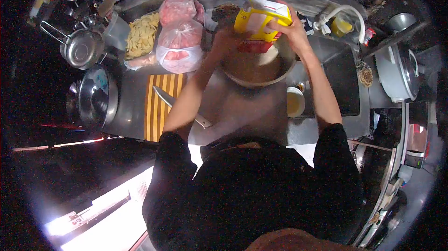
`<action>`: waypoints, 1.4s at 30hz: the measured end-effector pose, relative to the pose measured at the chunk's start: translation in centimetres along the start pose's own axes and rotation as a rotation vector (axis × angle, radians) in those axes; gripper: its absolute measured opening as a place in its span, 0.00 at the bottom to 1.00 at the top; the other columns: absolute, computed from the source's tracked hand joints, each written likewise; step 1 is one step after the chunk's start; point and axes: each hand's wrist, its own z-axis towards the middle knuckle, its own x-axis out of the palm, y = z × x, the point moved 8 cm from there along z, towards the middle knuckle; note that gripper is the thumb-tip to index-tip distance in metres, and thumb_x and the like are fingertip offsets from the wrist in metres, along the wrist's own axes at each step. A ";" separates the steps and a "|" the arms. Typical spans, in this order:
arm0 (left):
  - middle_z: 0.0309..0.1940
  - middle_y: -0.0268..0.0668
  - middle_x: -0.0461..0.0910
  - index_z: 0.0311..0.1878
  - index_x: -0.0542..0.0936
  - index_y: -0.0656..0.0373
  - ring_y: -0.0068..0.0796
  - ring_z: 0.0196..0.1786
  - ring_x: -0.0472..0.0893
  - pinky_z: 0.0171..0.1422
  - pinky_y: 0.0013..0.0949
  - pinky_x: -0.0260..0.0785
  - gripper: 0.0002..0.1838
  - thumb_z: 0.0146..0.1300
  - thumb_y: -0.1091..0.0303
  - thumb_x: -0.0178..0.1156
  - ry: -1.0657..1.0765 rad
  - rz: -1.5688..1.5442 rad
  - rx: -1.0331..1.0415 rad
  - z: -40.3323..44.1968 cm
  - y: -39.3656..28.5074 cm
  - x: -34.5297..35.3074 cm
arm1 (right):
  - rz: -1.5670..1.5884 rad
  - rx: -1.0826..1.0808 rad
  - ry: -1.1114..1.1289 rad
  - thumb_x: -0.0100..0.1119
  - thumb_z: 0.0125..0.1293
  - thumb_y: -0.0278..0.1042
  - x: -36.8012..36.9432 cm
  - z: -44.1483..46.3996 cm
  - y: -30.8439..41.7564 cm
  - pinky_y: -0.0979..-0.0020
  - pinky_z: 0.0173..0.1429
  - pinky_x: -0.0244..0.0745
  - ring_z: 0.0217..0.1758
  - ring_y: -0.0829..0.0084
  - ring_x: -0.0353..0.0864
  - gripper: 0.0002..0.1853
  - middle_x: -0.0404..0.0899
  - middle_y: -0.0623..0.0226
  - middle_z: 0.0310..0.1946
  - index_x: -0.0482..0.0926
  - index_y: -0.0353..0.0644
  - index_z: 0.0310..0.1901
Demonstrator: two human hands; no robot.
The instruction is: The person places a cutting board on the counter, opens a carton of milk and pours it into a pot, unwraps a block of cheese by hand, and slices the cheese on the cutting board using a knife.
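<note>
A yellow and red box point(254, 23) is held tilted over a large round bowl point(254, 82). My right hand point(290, 30) grips its right side, fingers spread across the face. My left hand point(227, 41) is in shadow at the lower left of the box and appears closed around that side; its fingers are hard to make out. Inside the bowl, below the box, shows a pale whitish patch point(268, 56). Under my left forearm a knife point(169, 98) lies partly across a striped wooden cutting board point(161, 111).
Left of the bowl sit plastic bags of pink meat point(179, 41) and a pile of pale yellowish slices point(142, 34). A small white bowl point(298, 101) stands by the sink point(343, 83). A white curved faucet point(352, 9) rises behind it. Metal pans point(85, 48) are at left.
</note>
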 end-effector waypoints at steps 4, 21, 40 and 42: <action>0.33 0.46 0.82 0.42 0.81 0.61 0.37 0.37 0.82 0.41 0.37 0.72 0.30 0.50 0.41 0.64 -0.194 -0.237 0.178 -1.1 -4.5 -2.4 | -0.162 0.185 0.215 0.70 0.49 0.31 -0.5 -0.6 -6.9 0.75 0.50 0.71 0.46 0.77 0.77 0.24 0.80 0.70 0.45 0.77 0.41 0.50; 0.29 0.48 0.82 0.37 0.82 0.60 0.44 0.37 0.83 0.42 0.41 0.72 0.28 0.47 0.41 0.64 -0.070 0.018 0.059 -0.8 -2.2 -1.7 | -0.104 0.087 0.082 0.68 0.50 0.22 -0.1 -0.8 -4.6 0.74 0.51 0.72 0.41 0.77 0.79 0.15 0.82 0.66 0.40 0.80 0.36 0.42; 0.28 0.48 0.81 0.37 0.81 0.61 0.47 0.31 0.82 0.34 0.41 0.73 0.20 0.42 0.59 0.71 -0.452 -0.038 0.201 -1.6 -3.4 -2.2 | -0.601 -0.334 -0.208 0.74 0.43 0.40 -2.6 -0.7 -4.7 0.61 0.44 0.73 0.40 0.53 0.78 0.20 0.81 0.56 0.36 0.81 0.40 0.38; 0.30 0.48 0.81 0.39 0.80 0.60 0.47 0.34 0.82 0.36 0.41 0.74 0.21 0.42 0.61 0.70 -0.476 -0.015 0.247 -2.0 -4.3 -2.6 | -0.659 -0.355 -0.210 0.73 0.44 0.40 -2.0 -0.9 -3.5 0.60 0.44 0.73 0.41 0.53 0.78 0.20 0.80 0.55 0.37 0.80 0.40 0.38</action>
